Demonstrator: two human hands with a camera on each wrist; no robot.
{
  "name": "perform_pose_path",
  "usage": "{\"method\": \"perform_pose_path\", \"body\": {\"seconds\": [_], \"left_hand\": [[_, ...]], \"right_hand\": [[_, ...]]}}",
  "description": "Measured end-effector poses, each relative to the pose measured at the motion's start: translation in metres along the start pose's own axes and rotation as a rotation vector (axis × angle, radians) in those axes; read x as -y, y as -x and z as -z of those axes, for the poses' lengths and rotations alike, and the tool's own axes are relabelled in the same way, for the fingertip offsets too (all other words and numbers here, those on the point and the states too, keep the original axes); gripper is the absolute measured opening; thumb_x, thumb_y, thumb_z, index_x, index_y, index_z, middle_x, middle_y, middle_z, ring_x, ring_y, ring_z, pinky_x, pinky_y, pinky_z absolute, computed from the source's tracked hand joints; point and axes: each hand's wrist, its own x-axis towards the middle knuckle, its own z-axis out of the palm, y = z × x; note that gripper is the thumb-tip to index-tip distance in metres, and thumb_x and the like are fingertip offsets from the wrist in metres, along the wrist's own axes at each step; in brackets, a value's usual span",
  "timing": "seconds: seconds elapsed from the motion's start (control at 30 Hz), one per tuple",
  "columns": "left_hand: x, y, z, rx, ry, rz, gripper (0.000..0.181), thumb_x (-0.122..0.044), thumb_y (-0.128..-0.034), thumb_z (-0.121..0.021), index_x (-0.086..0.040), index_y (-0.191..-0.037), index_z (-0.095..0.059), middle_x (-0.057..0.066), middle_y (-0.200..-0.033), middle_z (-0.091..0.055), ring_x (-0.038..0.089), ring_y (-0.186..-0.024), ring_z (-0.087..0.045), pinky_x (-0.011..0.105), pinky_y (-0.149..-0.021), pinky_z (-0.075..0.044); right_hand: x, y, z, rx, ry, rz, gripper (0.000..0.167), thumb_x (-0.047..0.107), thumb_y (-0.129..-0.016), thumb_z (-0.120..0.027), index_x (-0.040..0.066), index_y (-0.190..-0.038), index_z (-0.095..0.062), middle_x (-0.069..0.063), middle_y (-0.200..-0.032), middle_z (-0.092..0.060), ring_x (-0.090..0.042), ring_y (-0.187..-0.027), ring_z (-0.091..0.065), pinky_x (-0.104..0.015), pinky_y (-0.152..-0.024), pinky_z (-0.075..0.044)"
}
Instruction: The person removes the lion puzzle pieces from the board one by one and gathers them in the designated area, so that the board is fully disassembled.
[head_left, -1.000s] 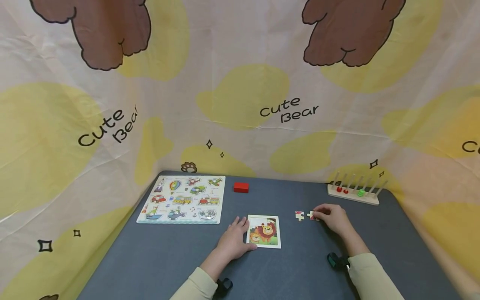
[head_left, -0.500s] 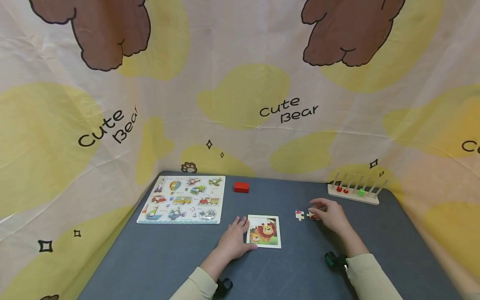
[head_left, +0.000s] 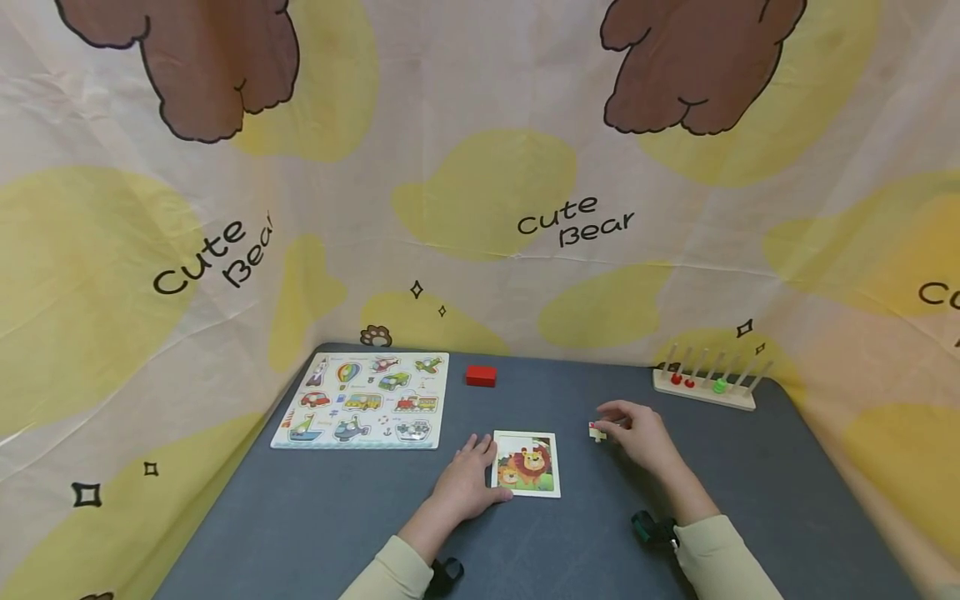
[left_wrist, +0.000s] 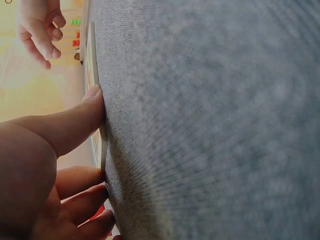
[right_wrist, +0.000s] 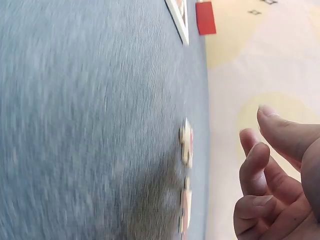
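Note:
A white-framed lion jigsaw puzzle (head_left: 534,468) lies flat on the table, its upper-left picture area bare white. My left hand (head_left: 467,483) rests at its left side, fingers extended along the edge and thumb (left_wrist: 92,102) touching the near edge. My right hand (head_left: 637,433) hovers over loose puzzle pieces to the right, with nothing between its fingers. One piece (head_left: 596,432) shows beside its fingertips in the head view. In the right wrist view two pieces lie on the table below the hand, a nearer one (right_wrist: 185,207) and a farther one (right_wrist: 187,142).
A vehicle picture board (head_left: 363,400) lies at the back left, with a red block (head_left: 481,376) to its right. A pegged wooden stand (head_left: 703,390) with red and green beads stands at the back right. A printed cloth (head_left: 465,200) hangs behind the table.
My right hand has lifted off the right-hand puzzle piece and moved left toward the other piece. That right-hand piece is now hidden in the head view. My left hand stays put.

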Motion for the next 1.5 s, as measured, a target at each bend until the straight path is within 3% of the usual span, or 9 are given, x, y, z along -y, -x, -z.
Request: {"method": "perform_pose_path", "body": {"seconds": [0.77, 1.1, 1.5], "left_hand": [[0.003, 0.000, -0.002, -0.007, -0.008, 0.005, 0.087, -0.039, -0.0793, -0.086, -0.003, -0.149, -0.048, 0.014, -0.160, -0.040, 0.035, -0.153, -0.026, 0.057, -0.119, -0.032], [0.001, -0.001, -0.004, -0.013, -0.011, 0.001, 0.086, -0.039, -0.0798, -0.085, -0.002, -0.148, -0.049, 0.014, -0.159, -0.041, 0.036, -0.152, -0.027, 0.057, -0.118, -0.032], [0.000, -0.001, -0.003, -0.012, -0.011, 0.012, 0.087, -0.040, -0.0798, -0.085, -0.003, -0.149, -0.048, 0.013, -0.160, -0.040, 0.036, -0.153, -0.027, 0.057, -0.119, -0.032]], "right_hand": [[0.035, 0.005, -0.031, 0.029, -0.043, 0.050, 0.026, 0.019, -0.088, -0.079, 0.010, -0.112, -0.075, -0.002, -0.094, -0.071, -0.013, -0.068, -0.055, -0.024, -0.055, -0.048], [0.046, 0.005, -0.052, 0.050, -0.072, 0.023, 0.021, 0.017, -0.089, -0.078, 0.012, -0.110, -0.076, 0.001, -0.093, -0.071, -0.013, -0.062, -0.055, -0.025, -0.052, -0.047], [0.048, 0.001, -0.074, 0.137, -0.042, 0.061, 0.013, 0.022, -0.087, -0.081, 0.017, -0.098, -0.080, 0.005, -0.090, -0.071, -0.013, -0.075, -0.054, -0.026, -0.065, -0.047]]}}
